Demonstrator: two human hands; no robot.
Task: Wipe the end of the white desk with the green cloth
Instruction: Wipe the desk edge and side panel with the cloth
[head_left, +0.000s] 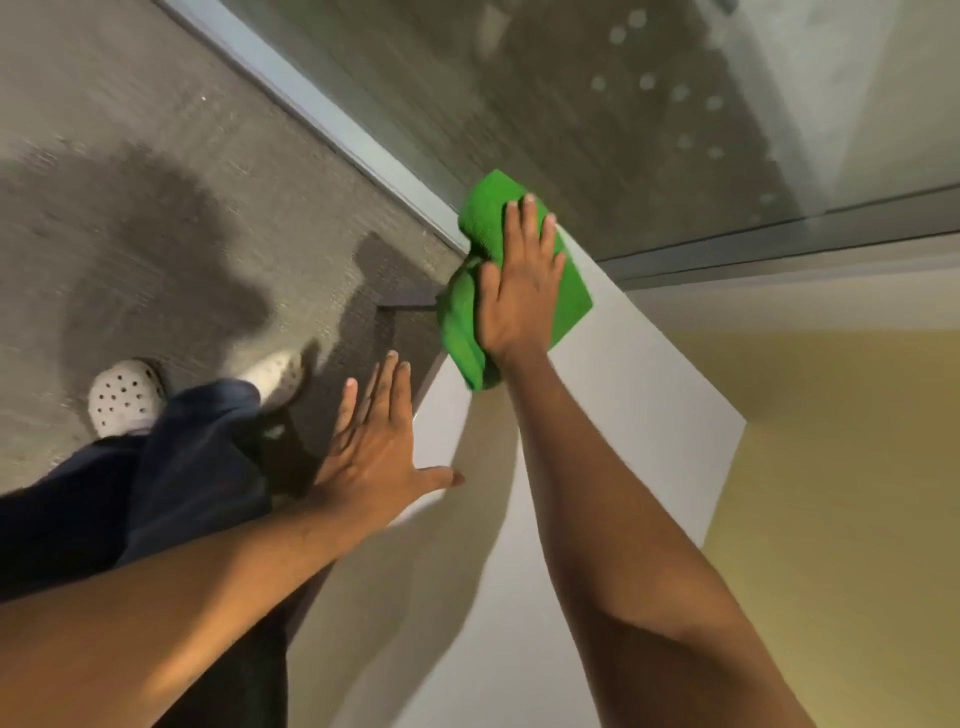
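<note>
The green cloth (467, 312) lies crumpled on the far corner of the white desk (623, 405), partly hanging over its left edge. My right hand (519, 280) presses flat on the cloth with fingers stretched out together. My left hand (379, 447) rests open with fingers spread at the desk's left edge, nearer to me, and holds nothing. Both forearms reach in from the bottom of the view.
A glass wall (597, 114) with a grey frame (322, 119) runs just beyond the desk's far corner. Grey carpet (156, 182) lies on the left, with my legs in dark trousers and white perforated shoes (122, 397). A yellowish surface (841, 467) is to the right of the desk.
</note>
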